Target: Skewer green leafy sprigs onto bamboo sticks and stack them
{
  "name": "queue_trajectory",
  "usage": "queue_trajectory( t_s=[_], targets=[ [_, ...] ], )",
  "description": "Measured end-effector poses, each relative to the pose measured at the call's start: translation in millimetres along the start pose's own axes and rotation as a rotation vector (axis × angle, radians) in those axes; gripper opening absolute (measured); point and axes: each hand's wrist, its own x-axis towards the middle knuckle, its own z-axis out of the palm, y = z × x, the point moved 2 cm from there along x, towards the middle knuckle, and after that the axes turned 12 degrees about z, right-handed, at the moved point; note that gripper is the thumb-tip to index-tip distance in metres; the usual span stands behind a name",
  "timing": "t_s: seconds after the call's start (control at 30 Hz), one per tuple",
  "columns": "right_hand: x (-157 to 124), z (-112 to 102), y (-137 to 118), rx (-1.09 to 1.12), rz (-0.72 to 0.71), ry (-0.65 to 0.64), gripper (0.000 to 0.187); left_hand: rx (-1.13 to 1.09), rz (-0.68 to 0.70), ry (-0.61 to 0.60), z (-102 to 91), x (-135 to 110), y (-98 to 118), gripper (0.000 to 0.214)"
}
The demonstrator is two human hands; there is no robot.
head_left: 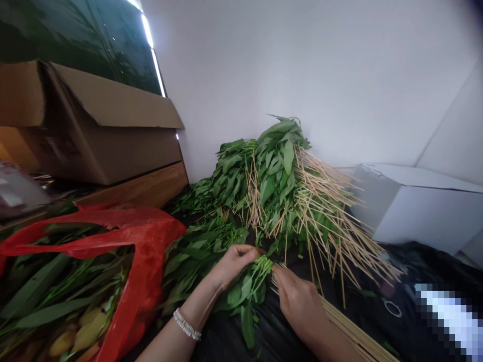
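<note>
My left hand [234, 262], with a beaded bracelet [186, 324] at the wrist, is closed in a pinch at the upper end of a small bunch of leafy green stems [260, 276]. The leaves hang down below the fingers. Against the other side of the bunch, my right hand [300, 296] is closed, its fingertips around a thin bamboo skewer that is mostly hidden. Under my right forearm lies a bundle of loose bamboo skewers [354, 329]. Behind both hands rises a pile of skewered greens [273, 166], with many bare stick ends [332, 216] pointing right.
A red plastic bag [147, 251] with long-leaved greens [49, 286] stands at left. Beyond it is an open cardboard box [132, 146] on a wooden ledge. A white box [426, 211] stands at right by the wall. Black plastic sheeting [215, 334] covers the work surface.
</note>
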Motion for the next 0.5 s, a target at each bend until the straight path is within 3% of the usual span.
queue_trajectory(
  t_s=[0.1,0.2,0.33,0.5],
  targets=[
    [-2.4,-8.0,-7.8,0.042,-0.130,-0.014,0.025,0.046,0.083,0.267,-22.1,5.8,9.2,0.053],
    [-4.9,-14.5,-16.2,0.038,-0.221,0.002,0.023,0.258,0.181,0.503,-47.6,10.9,10.0,0.046],
    [-6.7,-14.7,-19.9,0.055,-0.267,0.028,0.022,0.670,0.247,0.409,-59.5,15.4,-1.5,0.029],
    [-7.0,-11.8,-18.4,0.098,-0.302,0.092,0.021,1.106,0.243,0.254,-50.9,11.9,-11.9,0.018]
  ],
)
